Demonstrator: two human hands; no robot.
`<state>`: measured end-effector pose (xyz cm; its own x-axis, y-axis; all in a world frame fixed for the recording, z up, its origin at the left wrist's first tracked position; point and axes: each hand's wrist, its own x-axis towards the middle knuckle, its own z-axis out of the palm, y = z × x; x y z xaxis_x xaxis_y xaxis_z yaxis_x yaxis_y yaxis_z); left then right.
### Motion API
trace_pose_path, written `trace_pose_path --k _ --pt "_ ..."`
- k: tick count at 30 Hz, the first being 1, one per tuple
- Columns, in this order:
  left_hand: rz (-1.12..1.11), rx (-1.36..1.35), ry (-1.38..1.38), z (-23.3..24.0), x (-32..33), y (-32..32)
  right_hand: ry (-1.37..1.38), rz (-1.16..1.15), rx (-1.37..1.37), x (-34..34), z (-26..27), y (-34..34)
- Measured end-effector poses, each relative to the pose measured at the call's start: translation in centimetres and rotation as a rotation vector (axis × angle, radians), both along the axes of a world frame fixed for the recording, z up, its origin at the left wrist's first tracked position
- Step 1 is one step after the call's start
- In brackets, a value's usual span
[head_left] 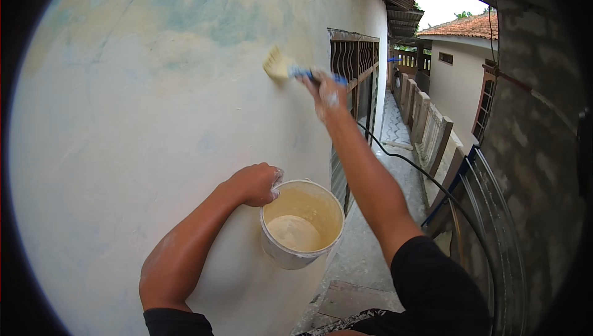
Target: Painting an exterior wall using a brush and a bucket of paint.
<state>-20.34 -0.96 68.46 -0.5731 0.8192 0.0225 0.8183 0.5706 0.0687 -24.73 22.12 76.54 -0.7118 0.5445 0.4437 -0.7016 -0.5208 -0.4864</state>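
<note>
My right hand [330,94] is closed around the blue and dark handle of a wide paintbrush [277,63]. Its pale yellow bristles are at the wall, just left of the barred window; whether they touch it is blurred. Lower down, my left hand [265,184] grips the rim of a white plastic bucket [296,257], which holds cream-coloured paint [294,233] in its bottom part. Whitish smears mark both hands. The plastered wall [162,127] fills the left side, pale below, with yellowish and blue-green patches higher up.
A window with wavy bars [354,60] sits in the wall at the right. Beyond it runs a narrow walkway [396,174] beside a low concrete fence [419,113]. A black cable [428,176] hangs across the right side, near metal rails [493,197] and a rough grey wall [533,104].
</note>
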Motion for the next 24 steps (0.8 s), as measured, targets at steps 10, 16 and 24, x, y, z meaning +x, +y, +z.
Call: trace_pose_path --k 10,16,24 --pt "-0.037 -0.028 -0.01 0.0 -0.5 0.5 -0.871 -0.552 0.095 -1.6 -21.1 3.2" --pt "-0.007 -0.041 -0.035 0.6 0.4 -0.9 -0.173 -0.198 0.103 2.6 -9.1 -0.2" --pt "-0.077 0.013 -0.038 0.2 -0.5 1.0 -0.291 -1.179 0.872 0.1 -22.9 0.8"
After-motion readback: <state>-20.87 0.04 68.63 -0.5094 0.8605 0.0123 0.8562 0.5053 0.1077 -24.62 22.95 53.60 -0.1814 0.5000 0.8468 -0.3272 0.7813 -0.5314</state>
